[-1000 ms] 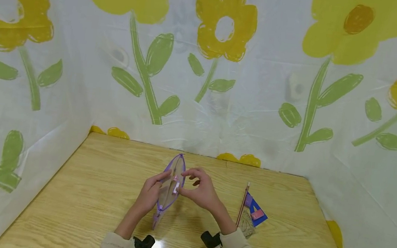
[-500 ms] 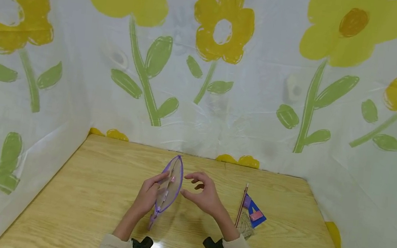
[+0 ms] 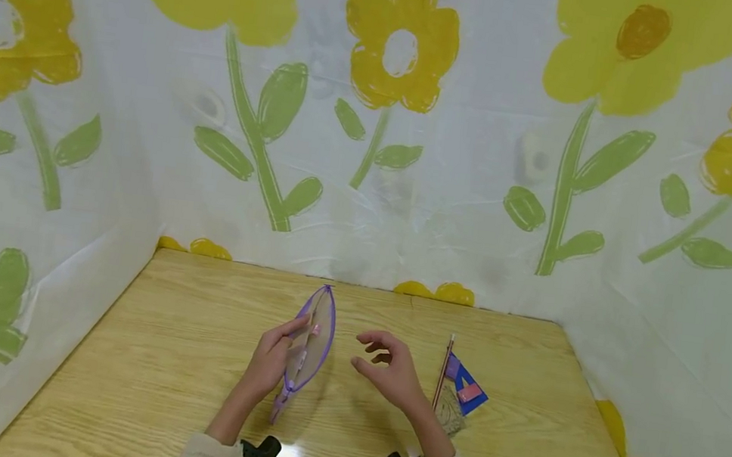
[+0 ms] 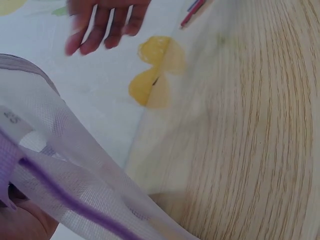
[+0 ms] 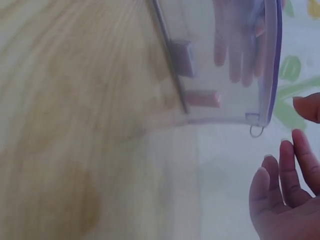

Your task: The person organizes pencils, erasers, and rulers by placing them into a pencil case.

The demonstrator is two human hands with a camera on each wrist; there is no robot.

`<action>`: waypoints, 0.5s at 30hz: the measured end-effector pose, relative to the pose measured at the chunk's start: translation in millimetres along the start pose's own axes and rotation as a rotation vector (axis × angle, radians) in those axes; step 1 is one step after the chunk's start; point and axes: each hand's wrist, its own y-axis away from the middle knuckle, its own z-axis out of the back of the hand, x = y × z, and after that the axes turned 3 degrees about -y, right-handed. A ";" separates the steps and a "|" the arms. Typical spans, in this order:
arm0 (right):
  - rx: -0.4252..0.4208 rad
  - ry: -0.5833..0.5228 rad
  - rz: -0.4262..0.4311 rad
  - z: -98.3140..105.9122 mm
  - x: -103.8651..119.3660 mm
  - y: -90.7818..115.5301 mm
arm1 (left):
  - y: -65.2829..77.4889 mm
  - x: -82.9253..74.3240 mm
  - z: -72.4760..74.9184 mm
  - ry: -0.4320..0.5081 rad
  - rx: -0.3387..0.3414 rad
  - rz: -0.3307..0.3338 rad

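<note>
My left hand [image 3: 272, 358] grips a translucent mesh pencil pouch [image 3: 325, 334] with purple trim, its mouth spread wide. The pouch is upright over the table, and the left fingers show faintly through its side in the right wrist view. Inside lie a pink eraser [image 5: 202, 98], a greyish-purple block [image 5: 182, 58] and a thin dark rod [image 5: 170, 55]. A small ring hangs from the corner of the pouch. My right hand [image 3: 393, 369] hovers to the right of the pouch, fingers loosely bent and nothing between them.
On the table's right side lie a pencil [image 3: 442, 375], a blue triangular ruler [image 3: 476, 404], a pink eraser [image 3: 469, 393], a purple block [image 3: 453, 367] and a see-through patterned piece [image 3: 450, 416]. A flowered sheet [image 3: 466, 195] rises behind the wooden table [image 3: 189, 329] and along both sides.
My right hand has let go of a small white-and-pink eraser-like piece at the pouch's mouth and moved away to the right. That piece now lies lower inside the pouch. The left hand keeps its grip.
</note>
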 end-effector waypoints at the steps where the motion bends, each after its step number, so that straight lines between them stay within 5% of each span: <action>1: -0.010 0.002 -0.007 1.0 -6.6 1.3 | -0.1 -0.1 0.3 0.002 -0.001 0.000; 15: -0.133 -0.002 -0.139 39.8 -44.3 37.9 | -1.5 1.1 2.0 0.013 -0.010 0.035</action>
